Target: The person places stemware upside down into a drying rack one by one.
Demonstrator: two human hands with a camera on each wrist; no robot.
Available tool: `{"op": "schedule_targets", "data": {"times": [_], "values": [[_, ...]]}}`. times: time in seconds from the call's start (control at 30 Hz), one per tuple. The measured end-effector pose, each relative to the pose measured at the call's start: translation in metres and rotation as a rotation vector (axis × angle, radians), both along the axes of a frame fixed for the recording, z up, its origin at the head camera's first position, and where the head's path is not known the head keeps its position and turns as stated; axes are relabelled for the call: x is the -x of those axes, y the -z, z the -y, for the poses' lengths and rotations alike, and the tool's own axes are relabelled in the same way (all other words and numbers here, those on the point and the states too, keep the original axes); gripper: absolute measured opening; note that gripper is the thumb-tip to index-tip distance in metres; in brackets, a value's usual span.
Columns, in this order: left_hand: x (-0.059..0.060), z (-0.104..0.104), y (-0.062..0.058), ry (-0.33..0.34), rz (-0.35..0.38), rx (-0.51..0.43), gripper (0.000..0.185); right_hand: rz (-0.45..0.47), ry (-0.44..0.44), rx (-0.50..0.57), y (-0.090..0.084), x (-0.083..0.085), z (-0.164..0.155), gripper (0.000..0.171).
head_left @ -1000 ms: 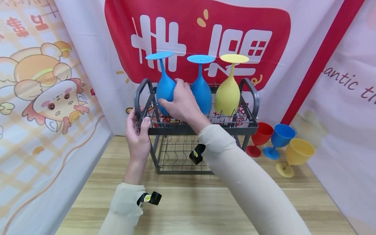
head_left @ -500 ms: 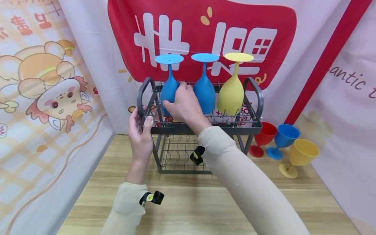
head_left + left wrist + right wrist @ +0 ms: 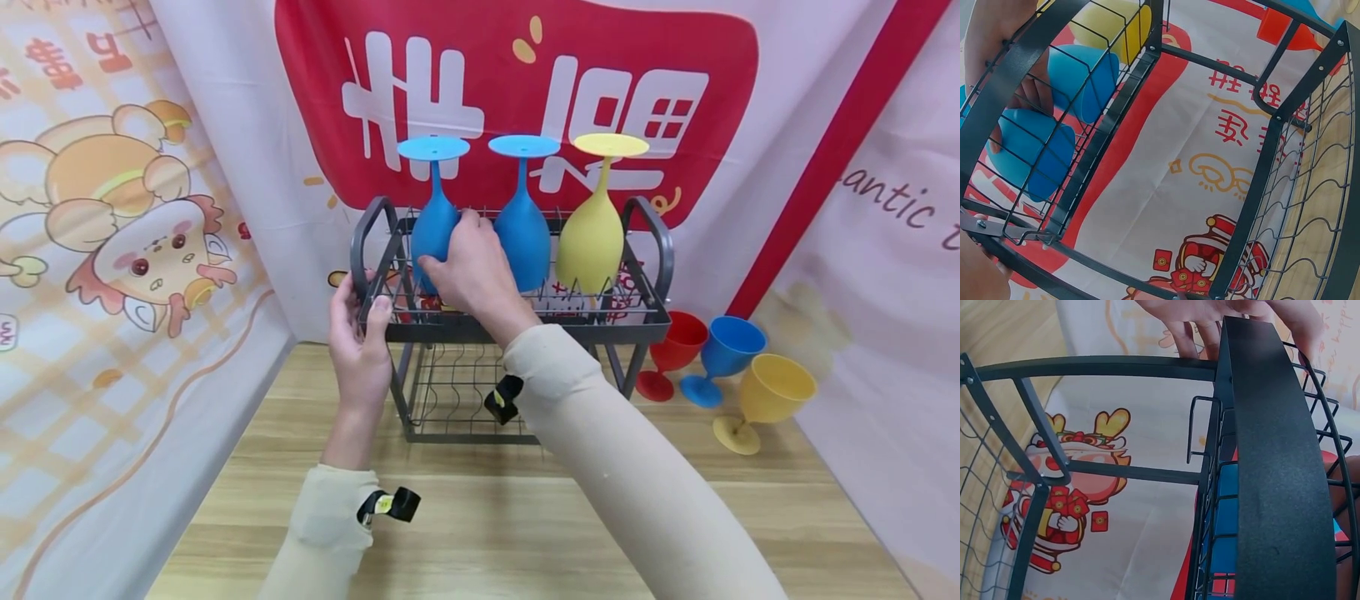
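Behind the wooden table a printed banner is hanging while your left hand is gripping the front left corner of the black wire rack and your right hand is curling around the upside-down blue goblet standing at the left end of the rack's upper shelf.
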State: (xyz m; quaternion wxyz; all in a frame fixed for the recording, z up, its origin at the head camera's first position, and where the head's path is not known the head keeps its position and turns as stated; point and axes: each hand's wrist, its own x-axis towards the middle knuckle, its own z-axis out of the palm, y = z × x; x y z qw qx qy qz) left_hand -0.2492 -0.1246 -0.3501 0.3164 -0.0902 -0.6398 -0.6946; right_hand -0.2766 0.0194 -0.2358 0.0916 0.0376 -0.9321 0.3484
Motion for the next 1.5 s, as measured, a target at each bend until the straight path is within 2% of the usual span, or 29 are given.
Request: {"op": "schedule_targets", "data": {"times": [0.33, 0.5, 0.67, 0.83, 1.1, 1.3, 1.5], "values": [[0.001, 0.001, 0.0, -0.022, -0.008, -0.014, 0.05, -0.058, -0.002, 0.015, -0.004, -0.007, 0.001, 0.089], [0.003, -0.002, -0.001, -0.013, -0.013, -0.011, 0.05, -0.054, 0.023, 0.017, -0.011, -0.019, -0.003, 0.091], [0.003, -0.003, -0.001, -0.01, -0.009, -0.013, 0.05, -0.09, 0.004, 0.028, -0.018, -0.038, -0.017, 0.098], [0.003, -0.003, -0.001, -0.012, 0.001, -0.014, 0.05, -0.162, -0.027, 0.07, -0.019, -0.055, -0.045, 0.094], [0.003, -0.003, 0.001, -0.019, 0.021, -0.01, 0.048, -0.262, -0.064, 0.109, 0.002, -0.077, -0.104, 0.079], [0.003, -0.002, 0.003, -0.025, 0.021, -0.007, 0.049, -0.326, 0.001, 0.128, 0.016, -0.091, -0.147, 0.07], [0.003, -0.003, 0.003, -0.022, 0.019, -0.003, 0.049, -0.371, 0.101, 0.22, 0.03, -0.097, -0.193, 0.063]]}}
